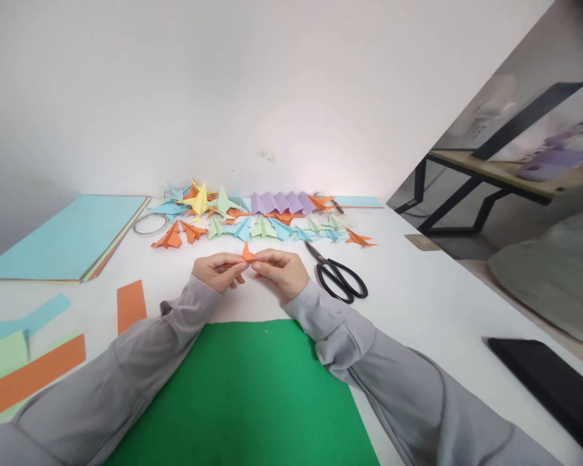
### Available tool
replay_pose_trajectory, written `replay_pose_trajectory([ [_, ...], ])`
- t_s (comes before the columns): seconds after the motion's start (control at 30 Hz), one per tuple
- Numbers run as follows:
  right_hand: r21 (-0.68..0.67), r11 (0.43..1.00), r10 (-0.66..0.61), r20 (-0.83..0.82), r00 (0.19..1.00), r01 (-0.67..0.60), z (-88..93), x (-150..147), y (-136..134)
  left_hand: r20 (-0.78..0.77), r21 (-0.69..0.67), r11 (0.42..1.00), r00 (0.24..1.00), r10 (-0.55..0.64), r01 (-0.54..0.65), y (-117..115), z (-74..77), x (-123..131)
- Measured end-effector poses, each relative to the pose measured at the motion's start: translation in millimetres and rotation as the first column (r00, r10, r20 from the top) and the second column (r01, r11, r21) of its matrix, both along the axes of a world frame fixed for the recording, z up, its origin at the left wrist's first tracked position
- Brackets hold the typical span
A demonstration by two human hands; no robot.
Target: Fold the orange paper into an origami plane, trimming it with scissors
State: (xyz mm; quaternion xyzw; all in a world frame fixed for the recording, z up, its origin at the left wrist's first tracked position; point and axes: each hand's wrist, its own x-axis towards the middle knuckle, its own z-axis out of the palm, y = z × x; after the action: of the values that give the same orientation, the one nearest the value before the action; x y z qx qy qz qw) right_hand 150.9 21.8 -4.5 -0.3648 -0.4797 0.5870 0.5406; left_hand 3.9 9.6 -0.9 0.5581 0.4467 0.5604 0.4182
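Between my two hands is a small folded piece of orange paper (pixel 247 252), its pointed tip standing up. My left hand (pixel 218 270) pinches its left side with thumb and fingers. On the other side my right hand (pixel 282 268) is closed on the paper in the same way. Much of the lower fold is hidden behind my fingers. Both hands are above the white table, just beyond the far edge of a green sheet (pixel 257 388). Black-handled scissors (pixel 337 275) lie to the right of my right hand.
Folded paper shapes in several colours, among them a yellow one (pixel 200 202), line the wall. A purple pleated paper (pixel 282 203) stands there too. At left are a stack of coloured sheets (pixel 68 236), a wire ring (pixel 150 224) and orange strips (pixel 131 304). A black flat device (pixel 548 382) lies right.
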Motion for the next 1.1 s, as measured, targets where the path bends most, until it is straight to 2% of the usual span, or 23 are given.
replay_pose_trajectory([
  [0.33, 0.035, 0.999, -0.016, 0.059, 0.998, 0.014, 1.0, -0.8, -0.2, -0.016, -0.025, 0.998, 0.998, 0.057, -0.057, -3.0, 4.7, 2.7],
  [0.53, -0.035, 0.999, -0.013, -0.121, 0.993, 0.009, -2.5, -1.5, 0.3, 0.045, 0.002, 0.996, 0.995, 0.09, -0.09, -1.3, 4.7, 2.6],
  [0.63, -0.06, 0.998, -0.015, -0.156, 0.988, 0.006, -2.8, -1.3, 0.8, 0.068, 0.03, 0.995, 0.993, 0.095, -0.097, -1.5, 4.3, 2.8],
  [0.8, -0.05, 0.998, -0.054, -0.087, 0.995, 0.05, -3.3, -1.8, 2.4, 0.075, 0.037, 0.995, 0.993, 0.092, -0.095, -2.9, 3.3, 4.9],
  [1.1, 0.012, 1.0, -0.018, -0.007, 1.0, 0.018, -2.2, -1.5, 1.9, 0.055, -0.004, 0.993, 0.991, 0.121, -0.121, -4.8, 3.1, 5.7],
])
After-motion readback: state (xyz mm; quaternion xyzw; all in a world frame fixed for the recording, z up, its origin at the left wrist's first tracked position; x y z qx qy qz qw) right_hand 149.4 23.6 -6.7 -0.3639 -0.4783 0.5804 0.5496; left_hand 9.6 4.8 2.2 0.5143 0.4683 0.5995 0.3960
